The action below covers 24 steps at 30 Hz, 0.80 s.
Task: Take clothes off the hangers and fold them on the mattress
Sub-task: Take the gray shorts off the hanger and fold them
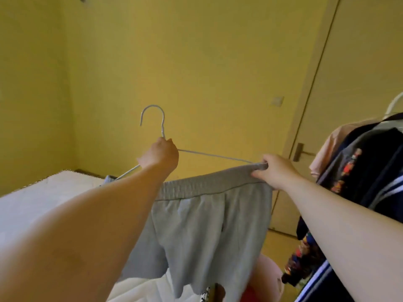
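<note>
While the left hand (160, 154) holds a pale wire hanger (163, 127) up by its neck, fingers curled tight round the wire just under the hook, the right hand (275, 171) pinches the right end of the waistband of grey shorts (196, 225), fingers folded over the elastic. Can't tell if those right fingers also catch the hanger's tip, as the cloth bunches there. Shorts hang in the air from the waistband, legs dropping down over the near edge of the white mattress (43, 192), which lies to the left. Left forearm crosses in front and hides the left part of the waistband and most of the hanger's left shoulder wire. Right shoulder wire is bare above the waistband. Behind: yellow wall (196, 62) with a light switch (277, 101), then a beige door (359, 83) with a lever handle (302, 151). Far right, just beside the right forearm, more clothes hang: a dark printed garment (353, 171) and a pink garment (327, 144) behind it.
</note>
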Motion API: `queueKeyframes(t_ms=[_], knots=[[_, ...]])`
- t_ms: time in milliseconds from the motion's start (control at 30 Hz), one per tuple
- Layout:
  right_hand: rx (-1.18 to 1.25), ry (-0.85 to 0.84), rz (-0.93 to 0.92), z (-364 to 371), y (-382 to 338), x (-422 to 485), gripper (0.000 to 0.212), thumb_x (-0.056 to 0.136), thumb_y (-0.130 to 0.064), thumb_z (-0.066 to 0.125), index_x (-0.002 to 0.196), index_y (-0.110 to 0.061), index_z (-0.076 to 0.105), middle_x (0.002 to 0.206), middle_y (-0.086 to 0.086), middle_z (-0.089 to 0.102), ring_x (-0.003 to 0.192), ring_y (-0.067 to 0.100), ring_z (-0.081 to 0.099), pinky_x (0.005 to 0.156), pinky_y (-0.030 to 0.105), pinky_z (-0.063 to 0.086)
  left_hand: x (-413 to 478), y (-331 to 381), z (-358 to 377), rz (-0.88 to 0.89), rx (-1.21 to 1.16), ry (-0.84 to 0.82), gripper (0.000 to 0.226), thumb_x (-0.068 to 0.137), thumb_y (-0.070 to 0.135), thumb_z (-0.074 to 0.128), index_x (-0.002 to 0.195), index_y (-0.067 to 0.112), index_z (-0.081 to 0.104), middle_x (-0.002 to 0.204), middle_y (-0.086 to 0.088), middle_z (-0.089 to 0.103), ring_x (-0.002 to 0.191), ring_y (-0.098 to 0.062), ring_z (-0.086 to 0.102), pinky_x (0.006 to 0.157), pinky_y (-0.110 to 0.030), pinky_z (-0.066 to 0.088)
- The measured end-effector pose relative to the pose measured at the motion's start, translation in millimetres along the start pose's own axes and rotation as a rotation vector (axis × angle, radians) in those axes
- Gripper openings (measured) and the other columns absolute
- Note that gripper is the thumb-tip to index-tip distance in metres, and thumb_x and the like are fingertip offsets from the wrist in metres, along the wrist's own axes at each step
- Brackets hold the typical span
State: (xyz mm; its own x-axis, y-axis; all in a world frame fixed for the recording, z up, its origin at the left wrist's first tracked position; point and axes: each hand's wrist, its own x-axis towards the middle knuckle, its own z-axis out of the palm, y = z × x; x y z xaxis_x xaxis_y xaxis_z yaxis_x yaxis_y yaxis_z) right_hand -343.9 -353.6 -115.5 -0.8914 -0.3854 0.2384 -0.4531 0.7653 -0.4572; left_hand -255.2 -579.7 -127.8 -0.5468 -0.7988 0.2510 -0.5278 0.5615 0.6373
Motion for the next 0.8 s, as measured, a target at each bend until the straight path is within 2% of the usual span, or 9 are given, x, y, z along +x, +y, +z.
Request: queueKeyframes(t_ms=[67,167,300,367,467,533,600,700,800], knots=[[0.197,0.028,0.077,10.4,-10.4,16.4,0.031,0.086,-0.018,0.064,0.067,-0.014,0.040,0.076,0.006,0.046,0.081,0.029,0.055,0.062,0.040,0.054,17.1,-9.4,-2.2,-0.143,-0.091,0.030,0.037,0.099,0.022,0.021,0.122,0.011,0.048,0.123,-0.013,0.056,0.114,-0.031,0.051,0.097,-0.040,0.029],[0.348,0.012,0.151,27.8,-28.2,36.7,0.027,0.087,-0.006,0.057,0.066,-0.011,0.040,0.078,0.011,0.047,0.079,0.031,0.053,0.065,0.042,0.057,37.2,-31.3,-13.7,-0.254,-0.160,0.055,0.035,0.097,0.015,0.032,0.122,0.005,0.053,0.124,-0.014,0.057,0.116,-0.032,0.053,0.099,-0.038,0.036],[0.338,-0.115,0.099,62.2,-50.3,56.9,0.024,0.087,-0.005,0.053,0.069,-0.012,0.039,0.087,0.014,0.050,0.081,0.031,0.053,0.067,0.042,0.057,61.3,-61.0,-45.3,-0.306,-0.056,0.092,0.032,0.093,0.008,0.049,0.124,0.004,0.054,0.124,-0.007,0.058,0.115,-0.021,0.057,0.069,-0.019,0.041],[0.310,-0.198,0.010,80.1,-67.7,60.8,0.023,0.086,-0.005,0.052,0.069,-0.013,0.038,0.082,0.011,0.048,0.079,0.028,0.049,0.065,0.037,0.053,68.1,-75.9,-54.6,-0.373,-0.295,0.138,0.035,0.099,0.009,0.039,0.130,-0.003,0.048,0.133,-0.017,0.052,0.123,-0.029,0.050,0.063,-0.019,0.039],[0.230,-0.306,-0.122,108.8,-95.1,62.7,0.027,0.084,-0.004,0.051,0.065,-0.014,0.035,0.068,0.006,0.039,0.069,0.021,0.037,0.055,0.027,0.031,68.1,-96.5,-57.2,-0.348,-0.342,0.190,0.040,0.102,0.016,0.029,0.129,-0.008,0.046,0.133,-0.025,0.049,0.124,-0.039,0.046,0.091,-0.036,0.043],[0.240,-0.340,-0.142,129.7,-107.0,65.8,0.030,0.083,-0.003,0.051,0.063,-0.014,0.032,0.065,0.004,0.035,0.064,0.019,0.031,0.052,0.028,0.022,68.5,-116.5,-52.1,-0.351,-0.278,0.186,0.042,0.103,0.023,0.027,0.127,-0.005,0.048,0.128,-0.023,0.052,0.119,-0.038,0.049,0.089,-0.038,0.042],[0.254,-0.377,-0.145,148.5,-119.5,72.6,0.031,0.084,-0.003,0.051,0.061,-0.013,0.033,0.065,0.005,0.035,0.066,0.020,0.034,0.051,0.028,0.021,66.4,-143.1,-43.9,-0.397,-0.199,0.167,0.044,0.103,0.026,0.023,0.127,-0.002,0.047,0.126,-0.020,0.052,0.116,-0.036,0.050,0.081,-0.033,0.040],[0.216,-0.463,-0.191,176.1,-138.3,87.6,0.030,0.084,0.000,0.051,0.058,-0.011,0.040,0.069,0.009,0.043,0.079,0.023,0.041,0.055,0.029,0.027,67.2,-182.6,-32.2,-0.501,-0.083,0.193,0.044,0.103,0.027,0.022,0.128,0.000,0.046,0.130,-0.020,0.051,0.116,-0.036,0.050,0.089,-0.036,0.042],[0.183,-0.546,-0.217,205.9,-152.5,103.2,0.027,0.080,-0.002,0.052,0.057,-0.011,0.044,0.071,0.010,0.047,0.074,0.024,0.043,0.053,0.028,0.029,76.8,-207.9,-26.4,-0.580,-0.025,0.177,0.045,0.103,0.027,0.022,0.125,-0.002,0.048,0.128,-0.022,0.052,0.112,-0.036,0.052,0.090,-0.041,0.047]])
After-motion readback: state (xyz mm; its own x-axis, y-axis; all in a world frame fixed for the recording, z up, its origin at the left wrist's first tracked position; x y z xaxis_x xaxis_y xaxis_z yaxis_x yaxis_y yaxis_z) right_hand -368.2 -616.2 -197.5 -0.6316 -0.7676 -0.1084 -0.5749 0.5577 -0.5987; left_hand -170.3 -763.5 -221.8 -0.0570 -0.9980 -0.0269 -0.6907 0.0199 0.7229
